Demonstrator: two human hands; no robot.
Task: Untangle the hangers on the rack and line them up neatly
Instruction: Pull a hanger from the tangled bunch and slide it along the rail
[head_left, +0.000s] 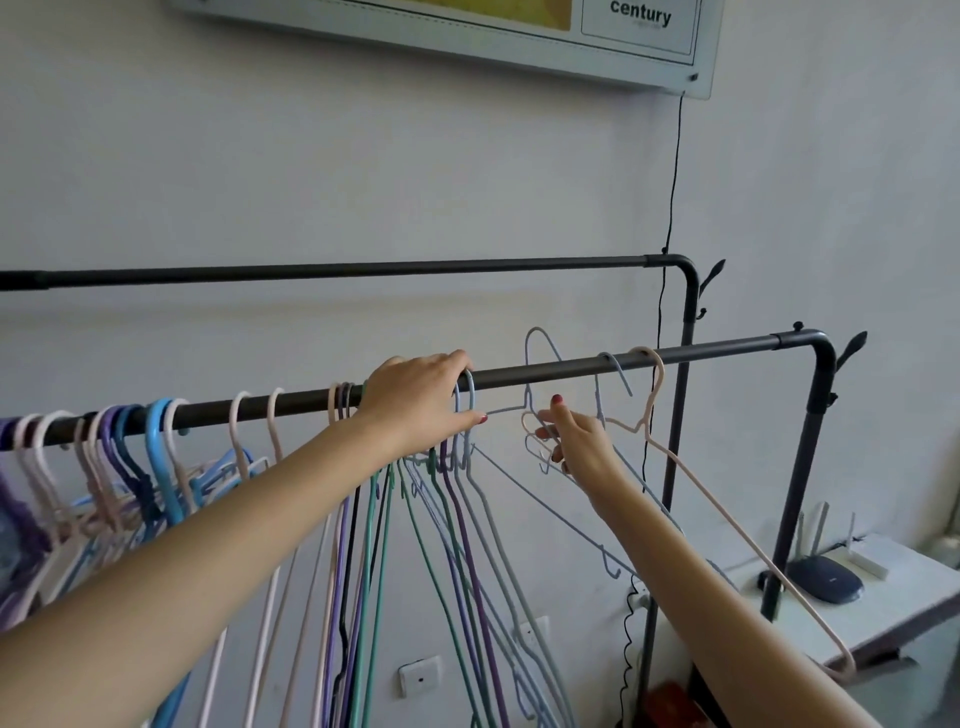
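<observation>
A dark metal rack has a near rail carrying several thin coloured hangers. My left hand lies over the rail, fingers curled round the hook of a grey-blue hanger at the right end of a green, purple and grey bunch. My right hand is below the rail and pinches a tangle of pale pink and blue hanger hooks. A blue hanger stands tilted above the rail. A blue hook and a pink hanger hang further right.
A crowded clump of pink, purple and blue hangers fills the rail's left part. The rack's far rail is bare. A table with a router stands at the lower right. A black cable runs down the wall.
</observation>
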